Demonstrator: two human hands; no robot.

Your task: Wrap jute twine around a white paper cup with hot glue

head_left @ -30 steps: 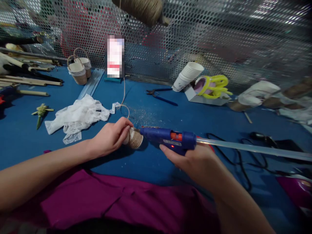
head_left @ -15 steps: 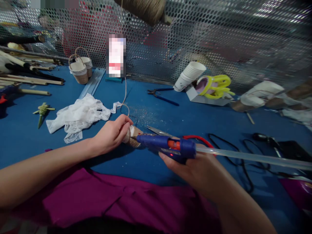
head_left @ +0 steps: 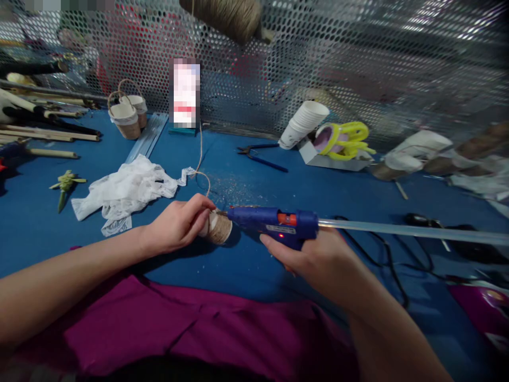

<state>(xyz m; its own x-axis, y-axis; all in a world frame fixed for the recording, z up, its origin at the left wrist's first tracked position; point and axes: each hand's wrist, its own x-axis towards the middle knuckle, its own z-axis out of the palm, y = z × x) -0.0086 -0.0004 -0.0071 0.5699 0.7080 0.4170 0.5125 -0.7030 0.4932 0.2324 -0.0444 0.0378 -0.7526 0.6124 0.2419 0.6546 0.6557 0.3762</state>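
Note:
A small paper cup point(head_left: 220, 229) wrapped in twine lies on its side, and my left hand point(head_left: 178, 224) is closed around its near-left end. My right hand point(head_left: 324, 257) grips a blue hot glue gun point(head_left: 270, 218), its red light lit. The nozzle points left and meets the cup's upper edge, close to my left fingertips; whether it touches is too small to tell. From the gun's back a long clear glue stick point(head_left: 397, 229) sticks out to the right. A loose twine strand point(head_left: 201, 151) runs down to my left fingers. White lace point(head_left: 129, 185) is heaped beyond my left forearm.
Two small handled cups point(head_left: 126, 121) stand at the back left near clear glue sticks point(head_left: 148, 139). Blue-handled pliers point(head_left: 264, 159), stacked paper cups point(head_left: 304, 123) and a white box point(head_left: 334, 161) lie farther back. A black cord point(head_left: 382, 254) trails at right. A twine spool point(head_left: 226, 18) hangs above.
The glue gun's nozzle has shifted from the cup's side up to its upper edge near my left fingers. The scissors seen behind the gun are now hidden. The view has shifted slightly.

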